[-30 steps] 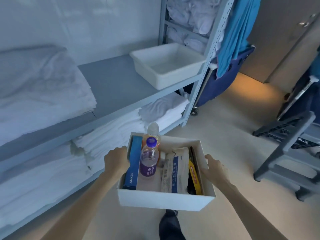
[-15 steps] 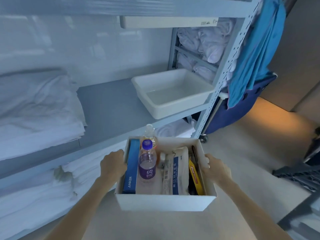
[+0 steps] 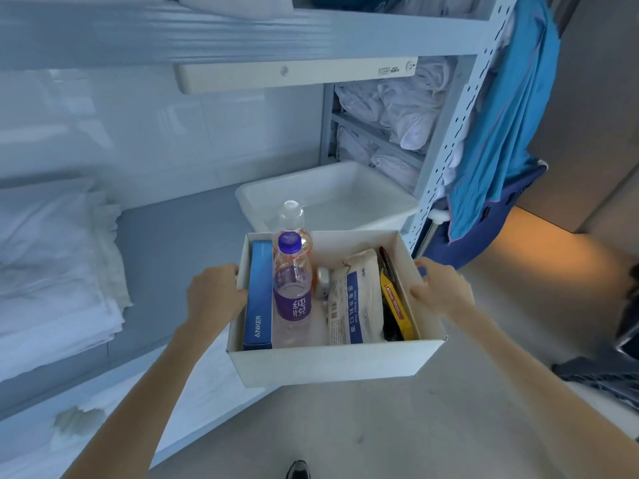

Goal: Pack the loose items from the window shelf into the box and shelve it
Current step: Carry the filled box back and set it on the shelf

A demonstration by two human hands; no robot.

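I hold a white cardboard box (image 3: pixel 332 363) in the air in front of a grey shelf (image 3: pixel 179 236). My left hand (image 3: pixel 214 293) grips its left wall and my right hand (image 3: pixel 441 293) grips its right wall. Inside stand a blue Anker carton (image 3: pixel 259 299), a purple-capped water bottle (image 3: pixel 292 292) and a clear-capped bottle (image 3: pixel 293 216) behind it. A white mask packet (image 3: pixel 356 299), a yellow packet (image 3: pixel 396 305) and a small round thing (image 3: pixel 323 283) lie beside them.
A white plastic tub (image 3: pixel 332 195) sits on the shelf just beyond the box. Folded white linen (image 3: pixel 52 264) fills the shelf's left part. A perforated upright (image 3: pixel 449 133) with a blue cloth (image 3: pixel 501 133) stands at right. An upper shelf (image 3: pixel 242 32) hangs overhead.
The box has risen to about shelf height and come closer to the white tub. My view has tilted up, so the upper shelf now shows.
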